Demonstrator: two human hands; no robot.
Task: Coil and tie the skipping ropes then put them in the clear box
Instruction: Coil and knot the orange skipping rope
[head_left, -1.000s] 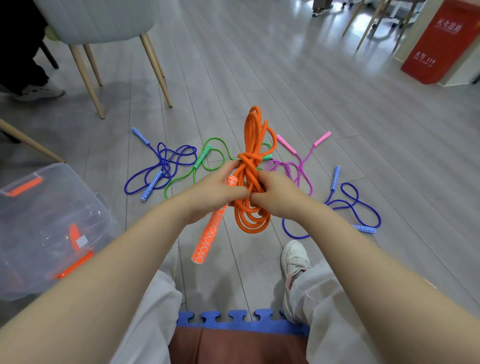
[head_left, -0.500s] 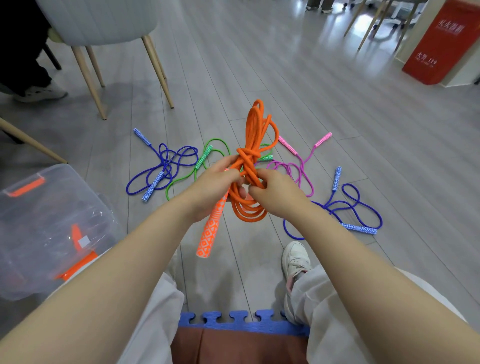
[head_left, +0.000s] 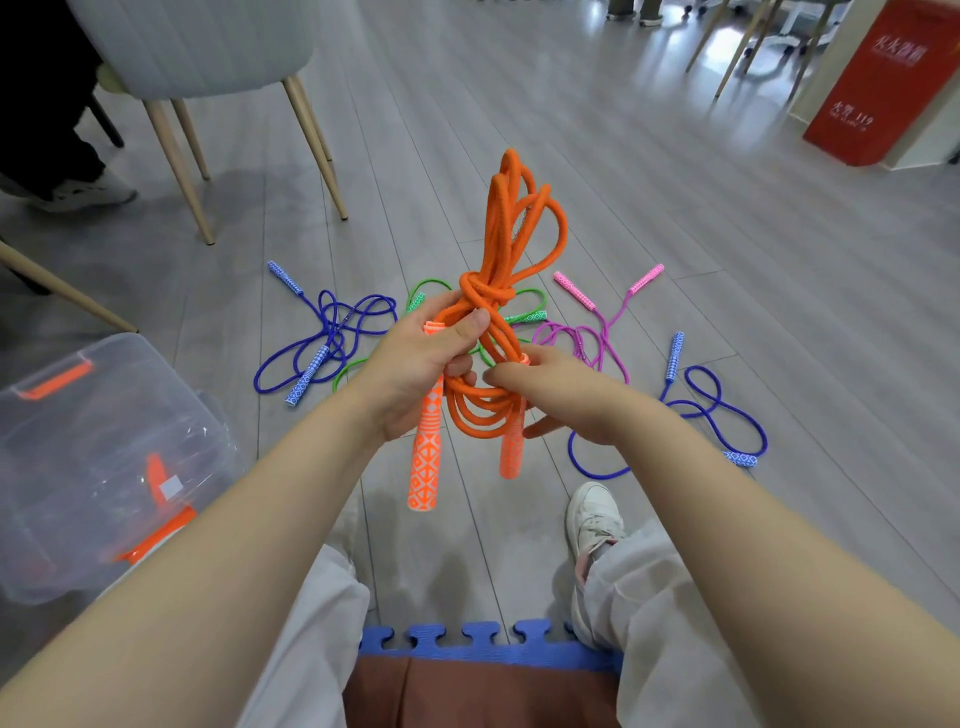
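The orange skipping rope (head_left: 506, 228) is coiled into a bundle with a wrap knotted round its middle, held up in front of me. My left hand (head_left: 421, 364) grips the bundle just below the knot, one patterned orange handle (head_left: 425, 457) hanging beneath it. My right hand (head_left: 558, 389) pinches the rope at the top of the second orange handle (head_left: 513, 447). The clear box (head_left: 98, 457) with orange clips stands on the floor at my left. Loose on the floor beyond lie a blue rope (head_left: 327, 338), a green rope (head_left: 524, 312), a pink rope (head_left: 597, 332) and another blue rope (head_left: 717, 410).
A grey chair on wooden legs (head_left: 306, 130) stands at the back left, with another person's dark trousers and shoe (head_left: 67, 192) beside it. A red box (head_left: 872, 88) sits at the far right. My foot (head_left: 595, 519) and a blue foam mat edge (head_left: 488, 644) lie below.
The bundle has risen and its wrap has been drawn tight. My right hand has slid off the middle of the coil down to the second handle, which now hangs in view.
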